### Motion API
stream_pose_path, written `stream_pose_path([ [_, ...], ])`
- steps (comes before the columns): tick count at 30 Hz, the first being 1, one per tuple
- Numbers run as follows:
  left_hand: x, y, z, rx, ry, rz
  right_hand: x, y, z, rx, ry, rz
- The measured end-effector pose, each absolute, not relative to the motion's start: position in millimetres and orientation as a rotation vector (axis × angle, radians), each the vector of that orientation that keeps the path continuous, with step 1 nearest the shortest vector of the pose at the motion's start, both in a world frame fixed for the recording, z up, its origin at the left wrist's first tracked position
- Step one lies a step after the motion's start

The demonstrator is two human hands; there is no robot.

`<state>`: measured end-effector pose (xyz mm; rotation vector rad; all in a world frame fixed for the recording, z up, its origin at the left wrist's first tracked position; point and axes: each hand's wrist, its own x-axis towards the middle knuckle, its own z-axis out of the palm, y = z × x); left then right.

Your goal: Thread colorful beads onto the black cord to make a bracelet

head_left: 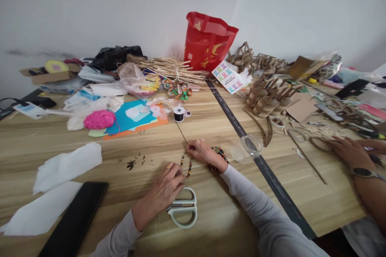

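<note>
A person sits at a long wooden table [211,128] crowded w/ craft supplies, both forearms in grey sleeves stretched forward. The left hand [167,186] lies knuckles up on the wood, fingertips closed on the near end of a short beaded strand [186,164]. The right hand [205,153] is just beyond it, fingers pinched shut on the far end, where a thin dark cord [181,133] runs away across the table to a small black spool [179,114]. The strand bends into a loop between the two hands. A pile of multicoloured beads [219,151] sits touching the right hand's far side.

White-handled scissors [182,209] lie shut under the left wrist. A clear round lid or dish [251,145] is to the right, near a black strip dividing the table. Small dark bits [132,163] are scattered left of the hands (too small to identify). Further left: white tissue sheets [64,166], a black flat slab [74,217], pink yarn [99,119]. At the back, a red bag [208,42].

A co-worker's hand [350,150] w/ a wristwatch rests on the table's right side, well apart.

Risk, as I judge it: if either pinch slackens, beads could slide off the cord and roll away on the smooth wood. A tug might also drag the spool, or the right wrist could scatter the bead pile.
</note>
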<state>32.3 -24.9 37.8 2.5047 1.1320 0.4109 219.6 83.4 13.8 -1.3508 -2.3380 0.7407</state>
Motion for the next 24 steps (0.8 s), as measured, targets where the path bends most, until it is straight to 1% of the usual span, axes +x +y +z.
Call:
stream_pose_path([
  [9,24.2,-46.8,40.2,2.501,1.087,0.345,219.1,80.9,22.2,-1.389,-2.367,0.718],
  [16,20.1,-58.7,40.1,2.466,1.015,0.195,218.4,78.2,28.7,-1.404,-2.362,0.731],
  [24,23.1,-31.6,47.0,2.564,1.127,0.232,219.7,80.7,22.8,-1.388,-2.352,0.754],
])
